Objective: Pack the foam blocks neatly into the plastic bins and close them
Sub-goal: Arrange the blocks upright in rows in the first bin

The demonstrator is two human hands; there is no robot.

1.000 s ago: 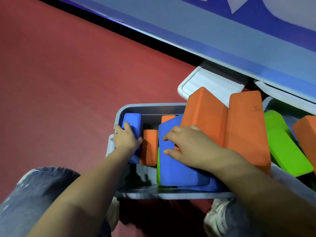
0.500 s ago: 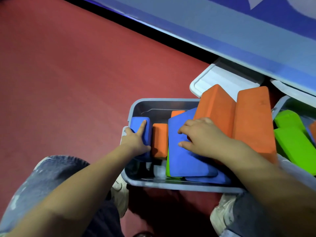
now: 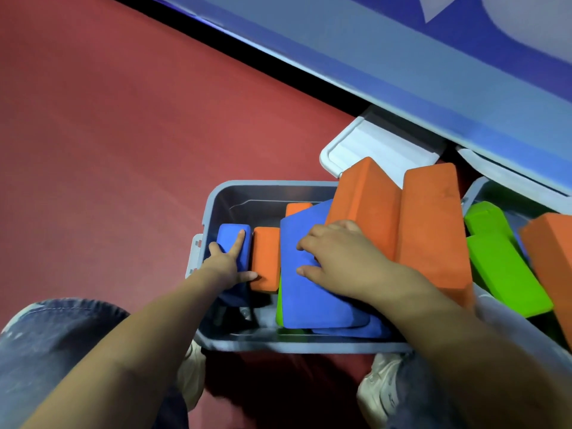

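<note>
A: How many bins [image 3: 216,199] are there?

B: Two show. One grey bin sits on the red floor [image 3: 108,150] in front of the person; a second bin [image 3: 476,190] shows only a corner of its rim at the right edge.

A: And the foam blocks in the near one?

B: I count a small blue block [image 3: 230,233] standing at the left end, a small orange block [image 3: 266,258] just beside it, a second orange piece [image 3: 297,208] peeking up behind, a large blue slab [image 3: 309,289] lying tilted with another blue slab [image 3: 356,331] under it, and a green edge [image 3: 280,308] showing below those. Two tall orange blocks [image 3: 399,218] lean side by side at the right end, rising above the rim.

A: The other bin?

B: Two green blocks [image 3: 501,267], one atop the other, and one orange block [image 3: 554,267] cut off by the frame.

A: Lids?

B: One white lid [image 3: 371,144] lies behind the near bin, partly under the blue panel [image 3: 402,72]. A second pale edge shows farther right; I cannot tell what it is.

A: The hands?

B: The left hand [image 3: 227,264] is spread on the small blue block, forefinger along its top, thumb reaching to the small orange one. The right hand [image 3: 337,258] lies flat with its fingers [image 3: 305,243] loosely curled on the large blue slab, pressing rather than gripping.
</note>
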